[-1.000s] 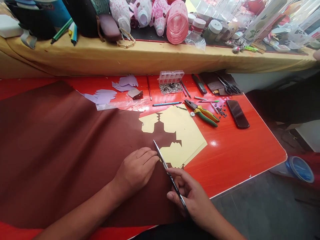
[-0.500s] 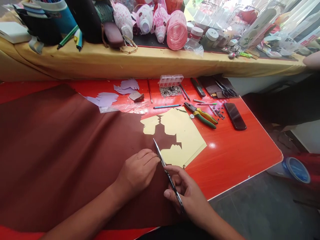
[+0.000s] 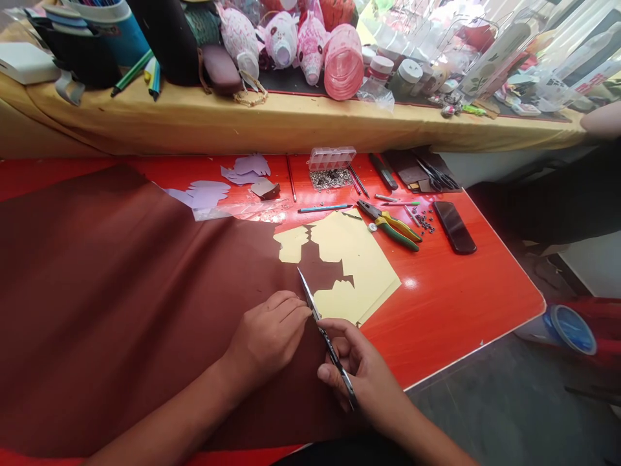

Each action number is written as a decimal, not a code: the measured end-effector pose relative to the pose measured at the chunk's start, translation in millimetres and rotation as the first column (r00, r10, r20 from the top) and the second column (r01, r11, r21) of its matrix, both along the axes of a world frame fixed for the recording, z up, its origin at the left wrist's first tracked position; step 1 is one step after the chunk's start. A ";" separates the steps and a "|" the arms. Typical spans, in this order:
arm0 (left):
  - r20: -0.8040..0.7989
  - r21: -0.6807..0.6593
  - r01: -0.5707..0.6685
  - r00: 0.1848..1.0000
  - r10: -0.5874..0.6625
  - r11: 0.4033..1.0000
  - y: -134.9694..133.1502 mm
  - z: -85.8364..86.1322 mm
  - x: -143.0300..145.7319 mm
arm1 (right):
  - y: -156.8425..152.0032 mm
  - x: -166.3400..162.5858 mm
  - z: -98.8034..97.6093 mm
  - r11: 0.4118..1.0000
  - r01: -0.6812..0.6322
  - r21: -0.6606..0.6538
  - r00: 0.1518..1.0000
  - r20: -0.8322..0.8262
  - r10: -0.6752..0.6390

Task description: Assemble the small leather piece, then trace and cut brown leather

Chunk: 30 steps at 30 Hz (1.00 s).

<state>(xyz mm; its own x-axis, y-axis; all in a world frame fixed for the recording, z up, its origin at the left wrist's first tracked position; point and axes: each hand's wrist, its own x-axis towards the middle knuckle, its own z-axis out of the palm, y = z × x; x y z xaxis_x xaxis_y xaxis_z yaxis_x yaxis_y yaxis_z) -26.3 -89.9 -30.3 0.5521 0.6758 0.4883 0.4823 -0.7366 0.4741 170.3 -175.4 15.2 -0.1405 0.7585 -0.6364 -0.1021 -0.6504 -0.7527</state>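
A large brown leather-like sheet (image 3: 121, 310) covers the left and front of the red table. My left hand (image 3: 272, 330) is closed at the sheet's cut right side, its fingertips pinching the material beside the blade. In my right hand (image 3: 363, 366) is a pair of scissors (image 3: 334, 357), seen edge-on, blades pointing up and left over the sheet. Just beyond the blades lies pale yellow paper (image 3: 363, 249), partly covered by the sheet's jagged edge. Where the blades meet the material is hidden by my fingers.
Pliers (image 3: 388, 226), a phone (image 3: 455, 226), small beads and pens lie right of the paper. Behind are an open bead box (image 3: 332, 168), lilac paper cut-outs (image 3: 208, 193) and dark scissors (image 3: 434, 175). A crowded ledge (image 3: 291, 123) runs along the back. Someone's arm (image 3: 601, 120) shows at right.
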 end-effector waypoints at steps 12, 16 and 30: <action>0.044 -0.067 -0.020 0.999 0.023 0.998 0.9 3.4 0.7 | 7.3 1.1 -2.5 1.000 -0.014 0.011 1.000 -0.003 0.014; 0.048 -0.081 -0.005 0.999 0.009 0.997 1.0 4.0 0.3 | 11.3 -0.6 -1.4 1.000 -0.010 0.020 1.000 -0.017 0.010; 0.111 -0.164 0.004 0.994 0.014 0.987 1.5 7.2 -2.2 | 20.5 3.6 -4.5 0.997 -0.027 0.076 0.994 -0.107 0.035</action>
<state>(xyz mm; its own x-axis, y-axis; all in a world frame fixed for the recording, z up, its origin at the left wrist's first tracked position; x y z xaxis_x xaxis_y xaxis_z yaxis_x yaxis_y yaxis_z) -28.5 -88.5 -23.1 0.4972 0.7541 0.4291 0.4233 -0.6426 0.6387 173.9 -154.8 10.8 -0.2298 0.7973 -0.5581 -0.1660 -0.5972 -0.7848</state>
